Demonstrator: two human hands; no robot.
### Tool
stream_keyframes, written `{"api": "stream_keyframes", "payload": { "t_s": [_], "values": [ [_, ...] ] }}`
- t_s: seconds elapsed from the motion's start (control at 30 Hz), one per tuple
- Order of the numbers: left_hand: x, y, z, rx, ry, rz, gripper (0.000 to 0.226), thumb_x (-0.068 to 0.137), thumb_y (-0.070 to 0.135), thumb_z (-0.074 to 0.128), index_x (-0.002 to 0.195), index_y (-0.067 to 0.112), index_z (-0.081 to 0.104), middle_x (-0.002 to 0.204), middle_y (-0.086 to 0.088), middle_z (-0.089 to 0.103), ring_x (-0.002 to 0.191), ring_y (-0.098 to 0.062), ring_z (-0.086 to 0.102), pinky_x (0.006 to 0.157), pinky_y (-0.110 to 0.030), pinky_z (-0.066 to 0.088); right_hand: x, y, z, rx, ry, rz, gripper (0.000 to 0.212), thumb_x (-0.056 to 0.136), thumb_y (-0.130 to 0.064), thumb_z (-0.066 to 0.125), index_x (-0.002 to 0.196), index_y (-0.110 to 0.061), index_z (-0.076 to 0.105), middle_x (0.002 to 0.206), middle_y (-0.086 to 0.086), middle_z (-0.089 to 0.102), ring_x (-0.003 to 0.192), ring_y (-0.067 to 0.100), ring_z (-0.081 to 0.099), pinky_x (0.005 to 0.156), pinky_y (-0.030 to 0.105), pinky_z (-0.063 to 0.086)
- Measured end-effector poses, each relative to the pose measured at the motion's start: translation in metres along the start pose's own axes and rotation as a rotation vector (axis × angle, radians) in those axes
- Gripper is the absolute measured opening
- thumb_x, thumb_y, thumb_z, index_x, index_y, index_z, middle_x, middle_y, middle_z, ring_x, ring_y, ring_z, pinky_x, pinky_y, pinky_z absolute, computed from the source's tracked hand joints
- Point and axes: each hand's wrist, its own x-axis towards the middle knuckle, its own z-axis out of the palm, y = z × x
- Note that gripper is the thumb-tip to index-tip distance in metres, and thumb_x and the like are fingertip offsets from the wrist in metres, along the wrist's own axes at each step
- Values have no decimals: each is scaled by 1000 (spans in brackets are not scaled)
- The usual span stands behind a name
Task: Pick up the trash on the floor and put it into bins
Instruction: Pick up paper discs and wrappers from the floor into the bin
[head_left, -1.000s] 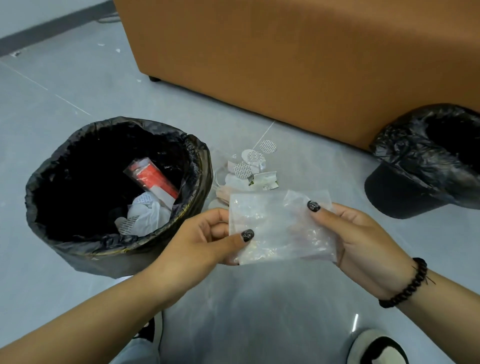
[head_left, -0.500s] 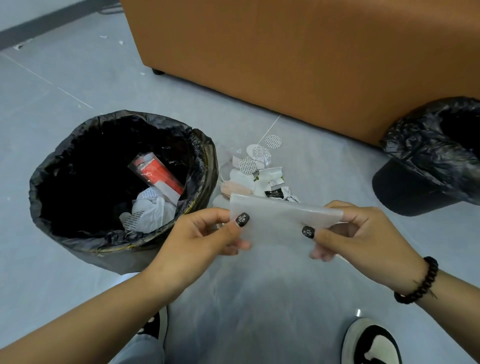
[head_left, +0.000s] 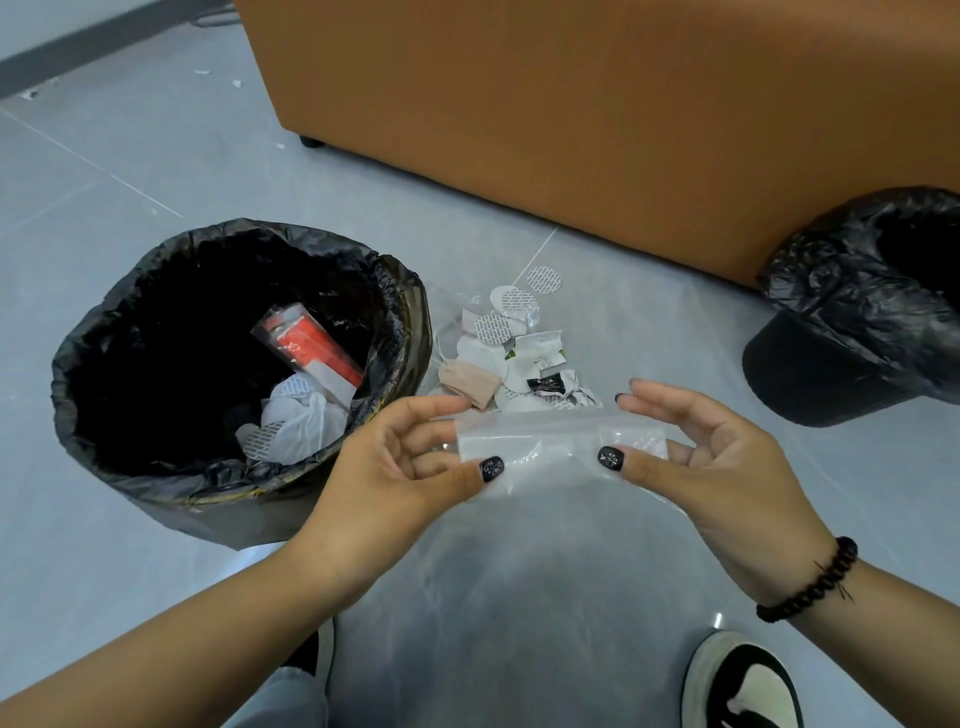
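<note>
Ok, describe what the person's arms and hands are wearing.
Both forearms are bare, with no sleeves in view. The left hand and right hand have black-painted thumbnails with a pale speckled pattern. The right wrist carries a dark beaded bracelet. No rings or watch show.

Plastic bag (head_left: 540, 447) stretched between both sets of fingers.
Scrap pile (head_left: 511, 353) lies just beyond the fingertips; one bin (head_left: 228, 499) left of them, another bin (head_left: 831, 384) right.

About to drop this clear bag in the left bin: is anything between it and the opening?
Nothing visible. The clear bag, held by the left hand and right hand, is just right of the left bin, whose mouth is open.
</note>
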Motion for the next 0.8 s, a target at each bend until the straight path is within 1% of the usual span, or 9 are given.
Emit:
{"api": "stream_keyframes", "payload": {
  "t_s": [0.1,0.2,0.3,0.4,0.5,0.63,0.7,0.73,0.8],
  "values": [
    [-2,1,2,15,-75,-43,44,71,-2,70,115,5,64,101,-13,74,89,-24,72,75,-26,59,0,4,-3,13,-42,78,50,51,-17,82,100,-13,71,99,-2,74,91,21,71,84,30,55],
    [-3,0,4,84,-132,-89,35,75,10,67,109,5,66,96,-14,75,87,-24,72,73,-30,60,-1,9,-4,46,-109,152,56,43,-28,89,91,-4,74,97,10,74,87,25,71,71,26,58],
    [-3,3,3,151,-157,-111,22,84,12,61,105,8,64,85,-18,74,71,-28,73,59,-27,59,0,6,-3,45,-173,230,42,61,-25,80,92,1,68,77,11,72,53,22,66,44,22,50],
    [-4,7,2,99,-162,-131,24,83,11,61,106,10,67,77,-19,72,62,-27,72,53,-24,56,3,4,-7,45,-249,280,29,73,-15,62,100,-7,68,57,13,59,27,13,39,34,16,30],
    [-5,9,2,-28,-175,-184,29,74,13,62,100,11,73,74,-17,71,62,-23,71,52,-21,55,7,8,-11,156,-306,353,26,71,-13,62,95,-11,74,54,15,54,28,13,38,32,18,33],
    [-4,10,-1,-55,-201,-196,22,77,-2,63,90,7,78,76,-20,68,68,-25,73,56,-20,55,8,9,-14,216,-354,333,28,59,-6,67,86,-5,77,61,18,57,42,19,56,39,20,46],
    [-4,11,-5,-33,-202,-174,24,74,-5,62,87,6,78,77,-26,67,70,-27,73,57,-21,56,8,9,-15,192,-374,293,24,68,9,57,78,-2,77,67,25,57,47,23,61,41,20,49],
    [-4,12,-6,-23,-209,-156,25,71,1,59,85,6,78,78,-29,66,72,-30,73,59,-22,56,8,11,-18,166,-366,272,33,76,16,47,75,0,76,71,29,56,48,24,61,42,21,50],
    [-5,15,-6,-7,-225,-122,21,67,9,68,85,5,78,76,-26,67,75,-34,73,61,-24,58,8,10,-19,159,-354,226,37,83,16,41,75,3,76,77,33,55,53,28,63,46,23,52]
  ]
}}
